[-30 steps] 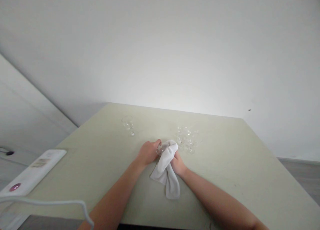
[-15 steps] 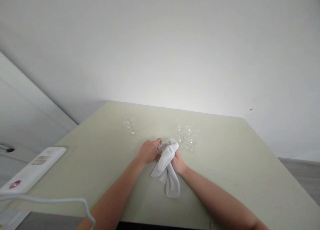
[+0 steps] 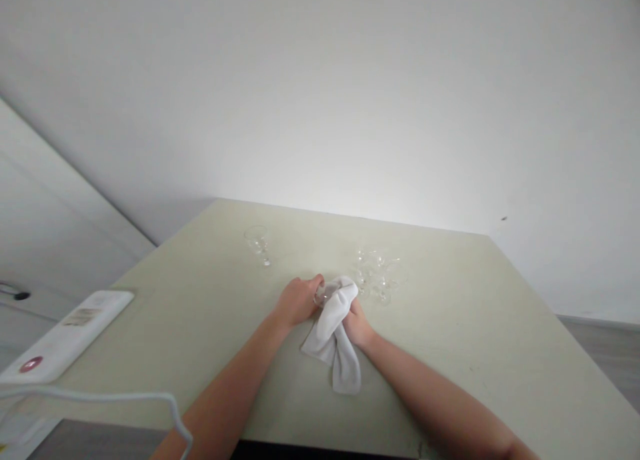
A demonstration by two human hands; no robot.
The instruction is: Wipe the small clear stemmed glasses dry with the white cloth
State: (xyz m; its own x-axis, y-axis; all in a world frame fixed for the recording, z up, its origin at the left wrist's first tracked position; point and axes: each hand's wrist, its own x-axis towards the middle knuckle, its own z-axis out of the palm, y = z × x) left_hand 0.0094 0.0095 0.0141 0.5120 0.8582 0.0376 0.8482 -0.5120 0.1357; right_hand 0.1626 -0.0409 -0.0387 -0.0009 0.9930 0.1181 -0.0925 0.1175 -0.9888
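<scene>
My left hand (image 3: pixel 299 299) is closed around one end of a clear glass (image 3: pixel 323 295), likely its foot or stem; the fingers hide much of it. A white cloth (image 3: pixel 336 313) covers the glass's other end and hangs down in folds toward the table's front edge. Behind that cloth my right hand (image 3: pixel 357 321) is closed, gripping it against the glass, with most fingers hidden. Just beyond the right hand stands a cluster of several clear stemmed glasses (image 3: pixel 383 281). A single stemmed glass (image 3: pixel 259 243) stands apart at the back left.
The pale table (image 3: pixel 450 313) meets a white wall (image 3: pixel 350 113) at its back. A white flat box (image 3: pixel 70 337) with labels lies along the left edge. A white cable (image 3: pixel 100 397) crosses the lower left corner. A cabinet door handle (image 3: pixel 15 293) is at far left.
Both hands, the glass and the cloth keep nearly the same place. The view has shifted very slightly.
</scene>
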